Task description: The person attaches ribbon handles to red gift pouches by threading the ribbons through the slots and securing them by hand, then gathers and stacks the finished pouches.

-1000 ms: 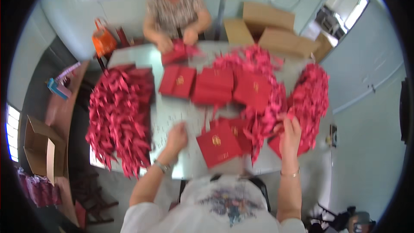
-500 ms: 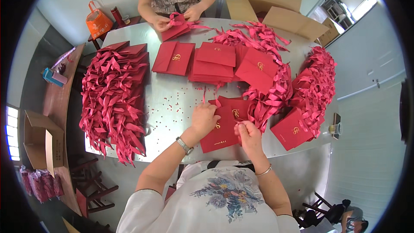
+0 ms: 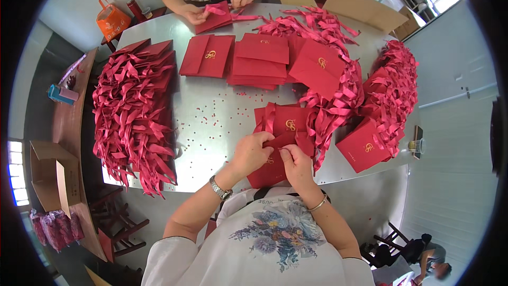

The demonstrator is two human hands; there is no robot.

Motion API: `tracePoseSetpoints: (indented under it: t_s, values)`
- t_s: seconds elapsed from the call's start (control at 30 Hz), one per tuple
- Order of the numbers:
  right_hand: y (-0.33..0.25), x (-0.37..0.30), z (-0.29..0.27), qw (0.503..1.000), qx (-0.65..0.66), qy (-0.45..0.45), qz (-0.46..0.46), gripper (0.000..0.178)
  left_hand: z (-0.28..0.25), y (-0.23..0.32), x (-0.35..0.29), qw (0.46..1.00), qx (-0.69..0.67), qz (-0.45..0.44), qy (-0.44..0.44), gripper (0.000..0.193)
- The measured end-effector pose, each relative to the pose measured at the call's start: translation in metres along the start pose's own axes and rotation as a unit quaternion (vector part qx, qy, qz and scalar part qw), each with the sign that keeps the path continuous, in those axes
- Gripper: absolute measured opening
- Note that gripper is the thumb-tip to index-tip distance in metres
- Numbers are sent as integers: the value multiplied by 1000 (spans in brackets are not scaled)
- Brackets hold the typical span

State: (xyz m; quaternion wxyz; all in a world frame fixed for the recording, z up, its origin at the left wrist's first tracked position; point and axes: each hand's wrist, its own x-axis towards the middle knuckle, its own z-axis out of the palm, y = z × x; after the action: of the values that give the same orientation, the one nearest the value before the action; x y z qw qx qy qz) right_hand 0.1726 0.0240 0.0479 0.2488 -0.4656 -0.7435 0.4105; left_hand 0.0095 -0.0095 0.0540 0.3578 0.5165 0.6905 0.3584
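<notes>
At the near table edge a red paper gift bag (image 3: 263, 176) with gold print is between my hands. My left hand (image 3: 253, 154) has its fingers closed on the bag's upper left part. The thumb and fingers of my right hand (image 3: 297, 168) pinch together at its top edge, close to the left fingertips; a ribbon end there is too small to make out surely. Just beyond lies another red bag (image 3: 280, 115) with a ribbon loop. To the right of it heaps a tangle of pink-red ribbons (image 3: 330, 122).
Ribboned bags fill the left side (image 3: 135, 111); more lie at the right (image 3: 362, 145). Flat red bags (image 3: 259, 66) are stacked across the middle. Small red dots are scattered on the metal table (image 3: 203, 151). Opposite, a co-worker's hands (image 3: 197, 15) handle a red bag. A cup (image 3: 415, 146) stands far right.
My right hand has moved in beside my left at the bag's top edge. The bag behind now shows more fully. The whole view has shifted a little.
</notes>
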Motion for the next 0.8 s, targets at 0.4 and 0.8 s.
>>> tracePoseSetpoints:
  t_s: [0.4, 0.8]
  values:
    - [0, 6, 7, 976, -124, 93, -152, 10, 2, 4, 1, 999, 34, 0, -32, 23]
    - [6, 8, 6, 918, -281, 61, -272, 18, 5, -6, 0, 999, -10, 14, -49, 25]
